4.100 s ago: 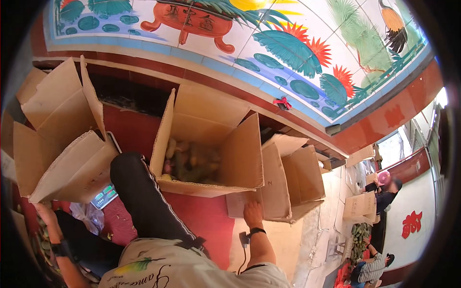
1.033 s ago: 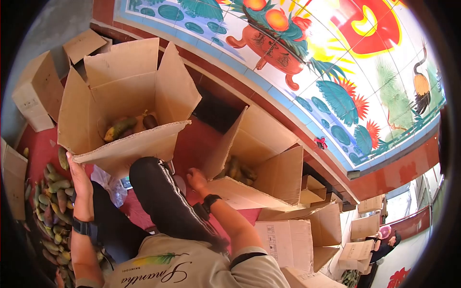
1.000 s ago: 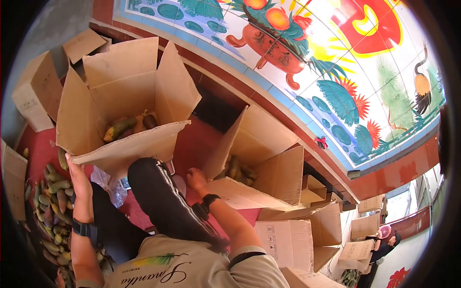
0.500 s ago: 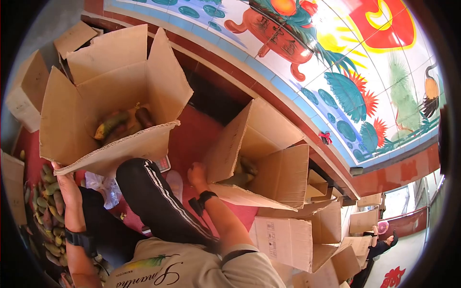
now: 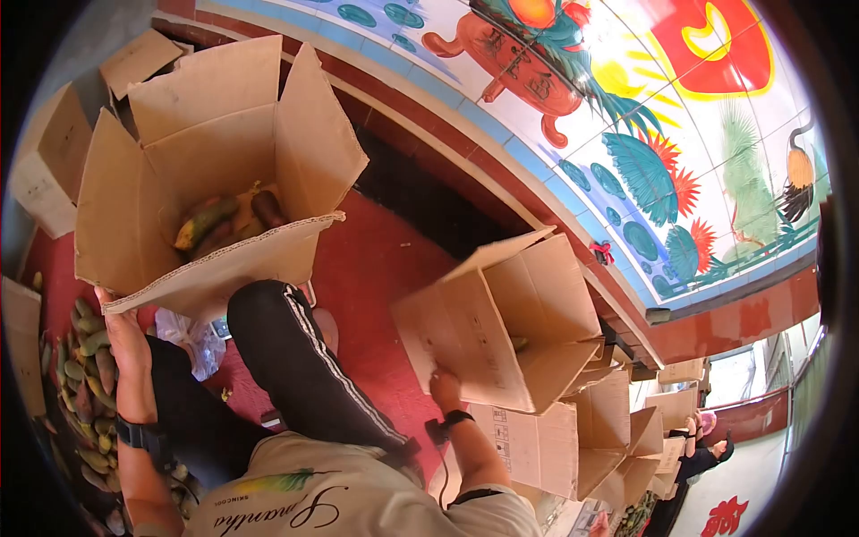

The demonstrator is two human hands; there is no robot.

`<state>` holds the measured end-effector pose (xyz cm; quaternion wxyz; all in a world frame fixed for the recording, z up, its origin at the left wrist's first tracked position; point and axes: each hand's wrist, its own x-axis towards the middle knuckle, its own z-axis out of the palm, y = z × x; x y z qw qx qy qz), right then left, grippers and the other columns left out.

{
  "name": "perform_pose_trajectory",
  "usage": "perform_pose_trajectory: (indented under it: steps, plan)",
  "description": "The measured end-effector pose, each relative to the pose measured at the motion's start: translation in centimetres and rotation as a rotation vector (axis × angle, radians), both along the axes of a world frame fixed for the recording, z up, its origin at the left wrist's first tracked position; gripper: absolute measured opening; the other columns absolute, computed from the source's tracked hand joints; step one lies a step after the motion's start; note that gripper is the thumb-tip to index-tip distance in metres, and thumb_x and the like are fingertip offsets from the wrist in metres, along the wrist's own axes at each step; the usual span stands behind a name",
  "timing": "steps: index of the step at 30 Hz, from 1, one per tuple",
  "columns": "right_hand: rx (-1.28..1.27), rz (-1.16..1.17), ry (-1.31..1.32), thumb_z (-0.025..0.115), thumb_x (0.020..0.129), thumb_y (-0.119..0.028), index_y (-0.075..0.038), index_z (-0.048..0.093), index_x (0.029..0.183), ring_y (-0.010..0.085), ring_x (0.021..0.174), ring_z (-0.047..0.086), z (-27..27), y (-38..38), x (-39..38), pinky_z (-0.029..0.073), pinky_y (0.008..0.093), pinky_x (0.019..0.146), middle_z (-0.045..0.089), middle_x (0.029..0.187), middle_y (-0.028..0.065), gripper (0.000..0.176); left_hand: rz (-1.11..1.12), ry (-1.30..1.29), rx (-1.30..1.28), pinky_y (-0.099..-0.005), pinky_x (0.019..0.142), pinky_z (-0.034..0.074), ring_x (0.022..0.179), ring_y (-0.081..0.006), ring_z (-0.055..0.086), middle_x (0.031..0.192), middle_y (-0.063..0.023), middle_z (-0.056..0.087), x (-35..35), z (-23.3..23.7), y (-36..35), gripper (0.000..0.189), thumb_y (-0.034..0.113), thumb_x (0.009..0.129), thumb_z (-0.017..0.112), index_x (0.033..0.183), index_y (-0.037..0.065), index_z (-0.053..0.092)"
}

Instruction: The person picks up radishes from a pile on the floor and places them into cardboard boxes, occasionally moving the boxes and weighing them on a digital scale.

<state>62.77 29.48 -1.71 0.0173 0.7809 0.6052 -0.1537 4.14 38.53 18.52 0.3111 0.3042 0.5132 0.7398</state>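
Observation:
A large open cardboard box (image 5: 215, 277) stands at the left, tilted towards me, with several long green, yellow and brown fruits or vegetables (image 5: 208, 222) at its bottom. My left hand (image 5: 131, 345) grips the lower corner of its near flap, with some fingers hidden behind the cardboard. Further right, a second open cardboard box (image 5: 465, 336) leans over on the red floor. My right hand (image 5: 445, 390), fingers curled in, presses against its outer side. Only a small bit of what lies inside that box shows.
A heap of green and brown produce (image 5: 85, 394) lies on the floor at left. Beside my knee is a clear plastic bag (image 5: 199, 345). More cardboard boxes (image 5: 537, 447) stand at right. A tiled mural wall (image 5: 573, 170) runs behind; another person (image 5: 702, 456) is far right.
The second box has shifted right and turned, so its outer side now faces me. My right hand moved right and down with it. My left hand stays at the large box's flap.

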Motion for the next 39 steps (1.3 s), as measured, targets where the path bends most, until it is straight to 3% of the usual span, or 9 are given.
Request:
perform_pose_trajectory:
  steps: [3, 6, 10, 15, 19, 25, 28, 36, 39]
  plan:
    - [-0.062, -0.306, -0.054, 0.053, 0.07, -0.017, -0.008, 0.058, 0.099, 0.0349, 0.088, 0.057, 1.9, -1.7, 3.7, 0.045, 0.0412, 0.079, 0.059, 0.095, 0.0191, 0.031, -0.023, -0.012, 0.004, -0.0322, 0.1, 0.026, 0.123, -0.0177, 0.03, 0.136, -0.0069, 0.026, 0.7, 0.8, -0.1, 0.058, 0.045, 0.092, 0.026, 0.135, 0.006, 0.016]
    - [-0.146, -0.371, -0.037, 0.055, 0.07, -0.024, -0.009, 0.058, 0.102, 0.032, 0.1, 0.053, 4.6, -2.0, 5.2, 0.042, 0.039, 0.087, 0.056, 0.107, 0.0187, 0.036, -0.026, -0.041, -0.014, -0.0318, 0.1, 0.025, 0.127, -0.0181, 0.023, 0.141, -0.0063, 0.016, 1.1, 1.3, -0.2, 0.06, 0.044, 0.092, 0.024, 0.138, 0.008, 0.008]
    - [-0.19, -0.18, 0.036, 0.056, 0.072, -0.028, -0.008, 0.059, 0.102, 0.0332, 0.097, 0.054, 5.9, 0.9, 3.9, 0.043, 0.0393, 0.084, 0.056, 0.106, 0.0185, 0.036, 0.017, -0.11, -0.014, -0.0307, 0.099, 0.027, 0.121, -0.0173, 0.032, 0.133, -0.0074, 0.028, 1.5, 1.4, 0.0, 0.058, 0.045, 0.092, 0.028, 0.132, 0.004, 0.021]
    - [0.2, 0.328, 0.29, 0.057, 0.077, -0.017, -0.001, 0.06, 0.09, 0.0303, 0.083, 0.059, 12.8, 9.8, -5.7, 0.046, 0.0352, 0.072, 0.061, 0.085, 0.0185, 0.021, -0.038, -0.029, 0.004, -0.0297, 0.096, 0.031, 0.111, -0.0163, 0.043, 0.119, -0.0084, 0.046, 1.6, 1.6, 0.0, 0.059, 0.047, 0.091, 0.028, 0.123, -0.001, 0.037]
    - [0.598, 0.296, 0.653, 0.053, 0.082, -0.011, 0.001, 0.058, 0.091, 0.0257, 0.082, 0.059, 20.6, 15.8, -13.2, 0.045, 0.0332, 0.071, 0.06, 0.087, 0.0151, 0.015, 0.002, -0.016, 0.001, -0.0303, 0.093, 0.033, 0.109, -0.0166, 0.045, 0.122, -0.0079, 0.045, 2.0, 2.4, -0.2, 0.057, 0.048, 0.091, 0.027, 0.123, 0.003, 0.039]
    - [0.638, 0.162, 1.161, 0.043, 0.09, -0.018, 0.0, 0.053, 0.101, 0.0182, 0.09, 0.054, 28.9, 20.0, -22.3, 0.042, 0.028, 0.077, 0.057, 0.096, 0.0088, 0.023, 0.082, 0.002, -0.073, -0.0303, 0.088, 0.034, 0.104, -0.0171, 0.046, 0.119, -0.0086, 0.047, 1.7, 2.9, -0.8, 0.062, 0.054, 0.088, 0.028, 0.125, 0.005, 0.037]
    - [0.646, 0.1, 1.34, 0.038, 0.092, -0.024, 0.0, 0.05, 0.106, 0.0178, 0.094, 0.052, 28.4, 21.2, -25.2, 0.04, 0.0284, 0.08, 0.055, 0.102, 0.0104, 0.03, 0.037, 0.003, -0.069, -0.0318, 0.093, 0.035, 0.114, -0.0221, 0.042, 0.126, -0.0156, 0.039, 1.2, 3.0, -1.2, 0.062, 0.048, 0.091, 0.023, 0.129, 0.0, 0.027]
    - [0.748, -0.004, 1.544, 0.034, 0.093, -0.034, -0.003, 0.043, 0.101, 0.0146, 0.088, 0.049, 23.8, 23.2, -27.3, 0.04, 0.0285, 0.08, 0.051, 0.095, 0.0073, 0.033, 0.0, -0.004, -0.095, -0.0323, 0.093, 0.032, 0.113, -0.0222, 0.042, 0.125, -0.0152, 0.04, 1.1, 3.5, -1.6, 0.065, 0.051, 0.09, 0.024, 0.129, 0.0, 0.027]
    - [0.595, -0.038, 1.554, 0.034, 0.093, -0.035, -0.003, 0.044, 0.102, 0.0141, 0.088, 0.049, 23.1, 23.3, -27.4, 0.04, 0.0291, 0.081, 0.051, 0.095, 0.0072, 0.035, -0.02, -0.009, -0.102, -0.0325, 0.094, 0.03, 0.115, -0.023, 0.04, 0.126, -0.0161, 0.04, 1.6, 4.0, -1.6, 0.068, 0.054, 0.088, 0.025, 0.13, 0.0, 0.027]
